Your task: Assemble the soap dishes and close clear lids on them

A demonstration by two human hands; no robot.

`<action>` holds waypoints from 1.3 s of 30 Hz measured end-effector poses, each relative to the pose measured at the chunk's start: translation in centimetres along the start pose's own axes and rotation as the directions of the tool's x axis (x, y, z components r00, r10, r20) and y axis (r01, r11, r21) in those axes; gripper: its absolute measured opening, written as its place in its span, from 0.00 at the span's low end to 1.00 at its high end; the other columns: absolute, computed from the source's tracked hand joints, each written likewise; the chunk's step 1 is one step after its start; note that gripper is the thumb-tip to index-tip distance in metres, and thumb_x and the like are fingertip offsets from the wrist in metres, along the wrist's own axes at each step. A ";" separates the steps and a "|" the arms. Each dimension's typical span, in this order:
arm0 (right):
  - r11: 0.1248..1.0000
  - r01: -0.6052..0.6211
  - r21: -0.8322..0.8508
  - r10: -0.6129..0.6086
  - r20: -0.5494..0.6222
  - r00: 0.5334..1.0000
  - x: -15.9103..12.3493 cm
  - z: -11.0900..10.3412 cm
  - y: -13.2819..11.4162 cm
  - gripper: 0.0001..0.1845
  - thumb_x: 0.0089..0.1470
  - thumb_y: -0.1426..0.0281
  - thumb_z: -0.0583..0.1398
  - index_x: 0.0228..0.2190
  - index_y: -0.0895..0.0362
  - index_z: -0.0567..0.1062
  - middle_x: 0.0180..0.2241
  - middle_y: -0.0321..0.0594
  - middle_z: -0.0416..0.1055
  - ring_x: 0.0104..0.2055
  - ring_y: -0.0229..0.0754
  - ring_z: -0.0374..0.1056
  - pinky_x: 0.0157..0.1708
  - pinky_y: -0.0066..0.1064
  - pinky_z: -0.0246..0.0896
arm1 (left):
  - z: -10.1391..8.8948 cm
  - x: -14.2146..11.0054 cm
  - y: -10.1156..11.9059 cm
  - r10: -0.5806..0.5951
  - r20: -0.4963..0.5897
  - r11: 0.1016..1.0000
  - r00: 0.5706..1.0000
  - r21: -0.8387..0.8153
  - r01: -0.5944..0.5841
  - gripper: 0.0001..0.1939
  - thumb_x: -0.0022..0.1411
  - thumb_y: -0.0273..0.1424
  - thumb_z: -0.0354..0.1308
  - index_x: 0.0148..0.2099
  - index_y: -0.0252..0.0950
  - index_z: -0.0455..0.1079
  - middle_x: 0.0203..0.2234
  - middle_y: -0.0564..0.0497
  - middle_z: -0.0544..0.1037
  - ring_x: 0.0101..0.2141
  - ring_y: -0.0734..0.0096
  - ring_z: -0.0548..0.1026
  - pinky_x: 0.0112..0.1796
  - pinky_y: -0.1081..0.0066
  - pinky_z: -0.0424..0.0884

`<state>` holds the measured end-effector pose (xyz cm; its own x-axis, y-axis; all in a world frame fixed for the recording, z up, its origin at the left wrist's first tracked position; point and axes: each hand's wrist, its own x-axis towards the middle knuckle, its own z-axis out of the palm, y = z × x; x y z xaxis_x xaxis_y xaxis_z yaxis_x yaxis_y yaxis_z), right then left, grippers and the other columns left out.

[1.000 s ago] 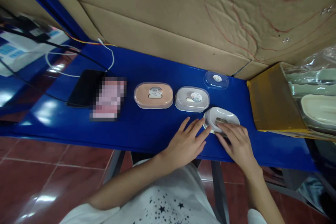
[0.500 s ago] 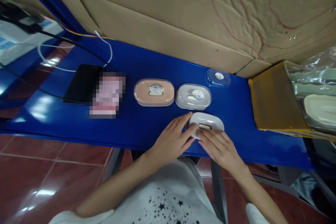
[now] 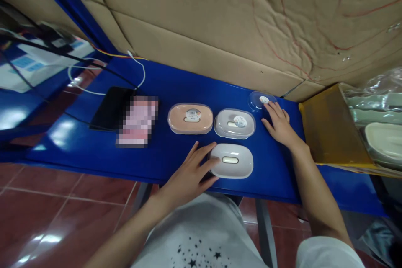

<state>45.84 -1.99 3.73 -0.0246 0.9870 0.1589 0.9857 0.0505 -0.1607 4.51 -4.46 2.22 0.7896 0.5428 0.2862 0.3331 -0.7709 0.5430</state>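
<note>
- Fingers (image 3: 205,150) of the left hand (image 3: 185,180): parted, at the left end of the white dish (image 3: 243,166); thumb low at its near left corner. Pinching or just resting, can't tell.
- Right hand (image 3: 280,127): fingers fairly close together, thumb well off to the side. Tips at the near right edge of the loose clear lid (image 3: 255,102), by its round sticker (image 3: 264,99). Not wrapped round it; firm contact, can't tell.
- White dish: flat on the blue table (image 3: 176,155), near the front edge, cream strip (image 3: 230,160) in its middle slot. Clear lid lies well apart from it, at the back near the cardboard (image 3: 188,29).
- Behind the white dish: grey box (image 3: 224,122), clear cover on, round label (image 3: 240,122).
- Left of that, just beside: pink box (image 3: 190,124), clear cover on, label (image 3: 193,114) on top.
- Further left: pixelated pink item (image 3: 138,119), unreadable, against a black slab (image 3: 108,106). White cable (image 3: 144,77) loops behind.
- Right of right arm: carton (image 3: 331,127) with yellow edges; green dishes (image 3: 367,117) and cream dish (image 3: 387,137) inside, plastic film (image 3: 385,77) above.
- Cardboard carries wavy red lines, stands along the table's back.
- Below: white shirt (image 3: 201,226) with dark stars, red tile floor (image 3: 78,201).
</note>
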 end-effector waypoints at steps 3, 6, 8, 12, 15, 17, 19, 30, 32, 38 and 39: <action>0.999 0.013 0.038 -0.011 -0.055 0.998 -1.1 0.2 -0.1 0.35 0.67 0.48 0.59 0.68 0.51 0.67 0.66 0.57 0.68 0.75 0.68 0.55 0.71 0.69 0.48 | 0.3 0.0 0.0 -0.004 -0.013 1.000 1.000 0.017 0.004 0.19 0.76 0.33 0.61 0.65 0.39 0.65 0.72 0.35 0.63 0.73 0.49 0.63 0.73 0.36 0.55; 0.997 -0.004 0.076 0.007 -0.039 0.999 -1.7 0.1 -0.1 0.47 0.60 0.41 0.64 0.70 0.51 0.63 0.71 0.61 0.59 0.76 0.72 0.52 0.69 0.72 0.50 | 0.6 0.0 0.1 0.006 -0.008 0.999 1.000 0.050 -0.006 0.19 0.76 0.34 0.61 0.65 0.39 0.66 0.72 0.34 0.63 0.72 0.49 0.63 0.73 0.38 0.54; 0.994 -0.024 0.107 0.024 -0.004 1.000 -1.5 0.0 -0.1 0.50 0.60 0.40 0.63 0.72 0.52 0.59 0.75 0.63 0.52 0.77 0.73 0.50 0.67 0.73 0.53 | 0.7 0.0 0.1 0.009 -0.004 0.998 1.000 0.054 -0.009 0.19 0.76 0.35 0.61 0.65 0.39 0.66 0.73 0.35 0.63 0.73 0.49 0.63 0.73 0.39 0.54; 0.985 0.036 0.170 -0.023 -0.078 0.997 -1.5 -1.8 -0.8 0.44 0.61 0.44 0.64 0.69 0.54 0.64 0.68 0.61 0.65 0.71 0.69 0.61 0.67 0.68 0.59 | 0.3 0.0 0.1 -0.001 0.013 1.000 1.000 0.015 0.000 0.20 0.76 0.35 0.60 0.66 0.41 0.65 0.74 0.38 0.62 0.73 0.51 0.62 0.74 0.39 0.53; 0.972 0.146 0.187 -0.101 -0.230 0.968 -3.4 -3.9 -3.2 0.43 0.61 0.49 0.67 0.69 0.52 0.63 0.68 0.58 0.65 0.72 0.67 0.61 0.69 0.67 0.57 | 0.0 0.1 0.0 -0.036 0.035 0.997 0.999 -0.067 0.038 0.25 0.75 0.35 0.62 0.69 0.43 0.61 0.74 0.40 0.63 0.73 0.52 0.62 0.74 0.39 0.53; 0.943 0.229 0.240 -0.152 -0.302 0.941 -5.7 -4.3 -5.8 0.45 0.60 0.49 0.67 0.70 0.49 0.61 0.71 0.56 0.61 0.73 0.68 0.59 0.69 0.69 0.57 | -0.1 0.2 -0.1 -0.070 0.039 0.989 0.997 -0.131 0.074 0.32 0.73 0.35 0.65 0.72 0.44 0.56 0.73 0.40 0.65 0.72 0.54 0.65 0.74 0.40 0.53; 0.888 0.311 0.339 -0.194 -0.337 0.921 -8.2 -3.7 -8.4 0.46 0.60 0.48 0.66 0.72 0.47 0.58 0.71 0.54 0.60 0.73 0.69 0.58 0.69 0.70 0.58 | -0.3 0.3 -0.3 -0.092 0.049 0.980 0.995 -0.172 0.099 0.38 0.72 0.34 0.66 0.75 0.44 0.51 0.72 0.40 0.67 0.71 0.54 0.67 0.74 0.41 0.54; 0.845 0.338 0.414 -0.339 -0.074 0.938 -11.0 -0.6 -13.2 0.46 0.62 0.60 0.69 0.73 0.46 0.56 0.72 0.53 0.58 0.74 0.64 0.58 0.65 0.62 0.67 | -0.8 1.0 -1.1 -0.097 0.102 0.973 0.990 -0.201 0.116 0.48 0.70 0.41 0.69 0.79 0.51 0.42 0.73 0.43 0.66 0.71 0.47 0.66 0.73 0.40 0.57; 0.856 0.367 0.365 -0.377 -0.047 0.925 -10.6 -0.9 -13.6 0.46 0.63 0.60 0.69 0.74 0.46 0.56 0.72 0.54 0.60 0.74 0.65 0.58 0.66 0.63 0.66 | -0.6 1.0 -1.2 -0.092 0.107 0.973 0.990 -0.201 0.112 0.48 0.71 0.42 0.68 0.80 0.51 0.42 0.73 0.43 0.66 0.71 0.47 0.66 0.73 0.40 0.56; 0.874 0.417 0.248 -0.435 0.020 0.900 -10.0 -1.4 -14.4 0.46 0.66 0.58 0.67 0.75 0.48 0.54 0.72 0.55 0.61 0.74 0.64 0.58 0.66 0.62 0.64 | -0.3 0.9 -1.6 -0.070 0.100 0.974 0.993 -0.206 0.089 0.45 0.72 0.44 0.66 0.80 0.49 0.44 0.72 0.44 0.67 0.71 0.49 0.66 0.73 0.42 0.54; 0.876 0.420 0.237 -0.438 0.025 0.899 -10.0 -1.4 -14.4 0.46 0.66 0.57 0.66 0.75 0.48 0.53 0.72 0.55 0.61 0.74 0.64 0.57 0.66 0.62 0.64 | -0.3 0.9 -1.6 -0.070 0.098 0.975 0.993 -0.203 0.089 0.44 0.72 0.45 0.66 0.80 0.49 0.45 0.72 0.44 0.68 0.71 0.49 0.66 0.73 0.42 0.55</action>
<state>32.10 -12.81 5.86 -0.4579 0.8688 0.1884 0.8135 0.4950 -0.3053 4.50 -2.61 1.87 0.8110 0.5602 0.1686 0.2906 -0.6359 0.7150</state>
